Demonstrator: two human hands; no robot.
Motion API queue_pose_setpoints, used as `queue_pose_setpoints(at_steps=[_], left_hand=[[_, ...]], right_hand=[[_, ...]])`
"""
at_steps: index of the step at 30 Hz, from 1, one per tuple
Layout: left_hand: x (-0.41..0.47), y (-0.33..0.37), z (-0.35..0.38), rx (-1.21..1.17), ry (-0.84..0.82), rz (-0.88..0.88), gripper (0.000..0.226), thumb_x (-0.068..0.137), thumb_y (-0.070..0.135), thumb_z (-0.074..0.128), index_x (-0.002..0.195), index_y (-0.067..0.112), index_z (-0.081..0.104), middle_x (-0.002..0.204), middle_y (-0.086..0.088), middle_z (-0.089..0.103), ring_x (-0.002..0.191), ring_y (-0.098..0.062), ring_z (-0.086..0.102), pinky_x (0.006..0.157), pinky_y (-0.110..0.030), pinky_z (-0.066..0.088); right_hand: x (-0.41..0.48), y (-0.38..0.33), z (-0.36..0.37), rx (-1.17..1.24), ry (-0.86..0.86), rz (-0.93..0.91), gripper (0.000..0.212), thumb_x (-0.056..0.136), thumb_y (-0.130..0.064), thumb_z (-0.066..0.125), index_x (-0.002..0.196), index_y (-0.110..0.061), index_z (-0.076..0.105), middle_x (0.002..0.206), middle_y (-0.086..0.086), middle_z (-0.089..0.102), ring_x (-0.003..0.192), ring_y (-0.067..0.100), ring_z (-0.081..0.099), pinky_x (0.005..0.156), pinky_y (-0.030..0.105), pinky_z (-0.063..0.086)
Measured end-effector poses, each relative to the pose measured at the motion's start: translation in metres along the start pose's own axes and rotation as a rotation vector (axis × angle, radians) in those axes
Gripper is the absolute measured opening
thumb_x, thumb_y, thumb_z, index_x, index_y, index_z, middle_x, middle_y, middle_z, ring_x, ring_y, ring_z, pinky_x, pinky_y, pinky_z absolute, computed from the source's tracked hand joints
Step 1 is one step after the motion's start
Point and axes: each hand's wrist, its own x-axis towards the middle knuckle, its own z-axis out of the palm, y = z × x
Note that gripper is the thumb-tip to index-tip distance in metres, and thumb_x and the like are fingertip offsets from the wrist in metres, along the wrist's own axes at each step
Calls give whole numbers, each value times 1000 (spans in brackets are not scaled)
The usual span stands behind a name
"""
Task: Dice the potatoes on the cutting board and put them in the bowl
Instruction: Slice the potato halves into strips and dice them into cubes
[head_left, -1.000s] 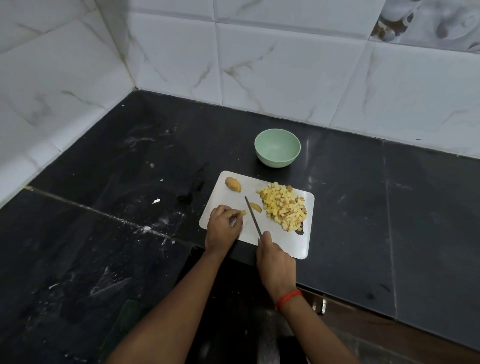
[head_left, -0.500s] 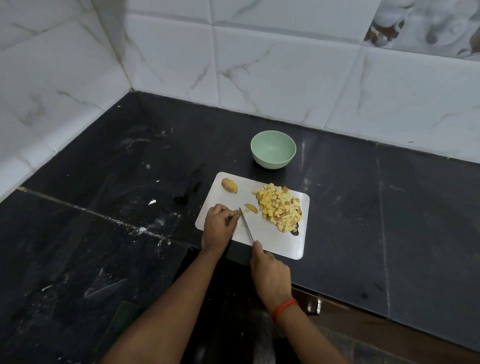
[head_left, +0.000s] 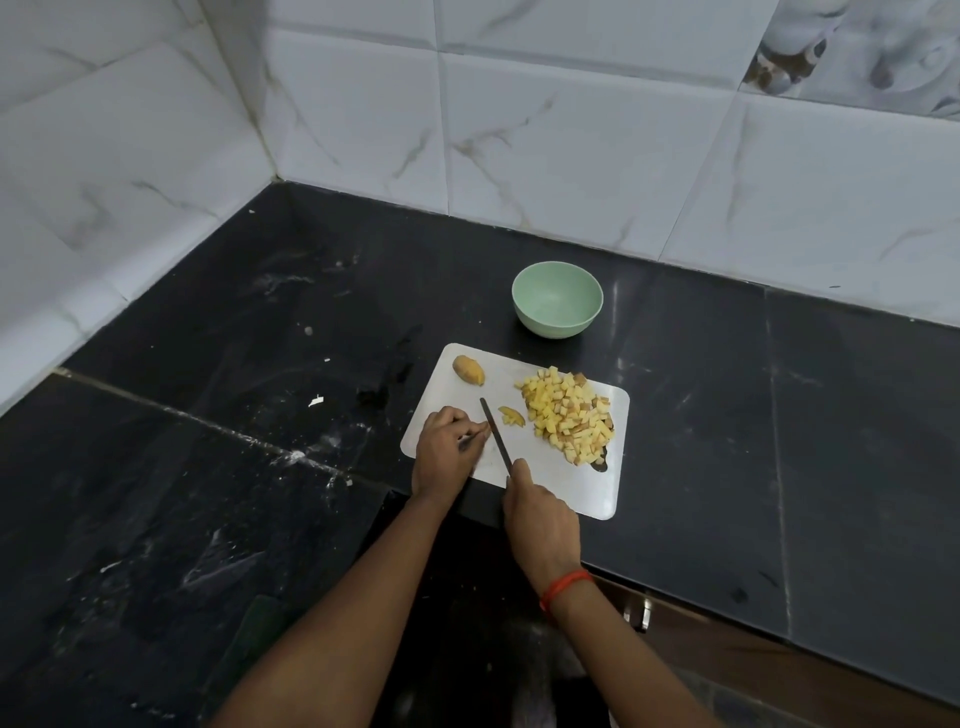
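At the cutting board's (head_left: 571, 488) left edge, tuck the left hand's (head_left: 451, 447) curled fingers, their hold hidden, clear of the knife (head_left: 496, 434) the right hand (head_left: 540, 519) grips; diced potato (head_left: 569, 415) heaps at the board's right.

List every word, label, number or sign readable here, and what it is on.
None readable.
The bowl, board, knife and wall tiles carry no text.
The top-right tile bears a blurred grey picture, not letters.
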Motion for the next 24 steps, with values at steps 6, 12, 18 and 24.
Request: queue_pose_setpoints(at_steps=[6, 12, 18, 24], left_hand=[[1, -1, 4, 27, 12, 11, 19, 94, 33, 70, 95, 16, 78, 89, 10, 52, 89, -10, 45, 73, -24, 40], [0, -2, 4, -19, 28, -35, 22, 93, 32, 70, 106, 16, 78, 96, 8, 57, 96, -7, 49, 79, -22, 44], [7, -3, 0, -50, -26, -41, 22, 95, 28, 69, 112, 16, 76, 101, 9, 57, 88, -6, 58, 79, -24, 52], [54, 15, -3, 244, -296, 249, 27, 94, 25, 69, 120, 22, 74, 112, 5, 61, 103, -13, 56, 82, -31, 50]], right_hand=[[-16, 8, -3, -34, -27, -16, 10, 101, -25, 44, 110, -20, 43, 66, 0, 64, 52, 26, 62, 44, 32, 43], [-30, 16, -4, 10, 60, 55, 9, 103, -30, 39, 99, -22, 36, 66, -4, 60, 51, 24, 60, 44, 30, 38], [-11, 27, -23, 225, 292, 106, 18, 104, -32, 40, 90, -22, 39, 56, -11, 45, 45, 20, 51, 41, 27, 29], [6, 43, -19, 255, 262, 123, 14, 105, -31, 42, 95, -21, 41, 55, -11, 45, 46, 19, 48, 42, 27, 28]])
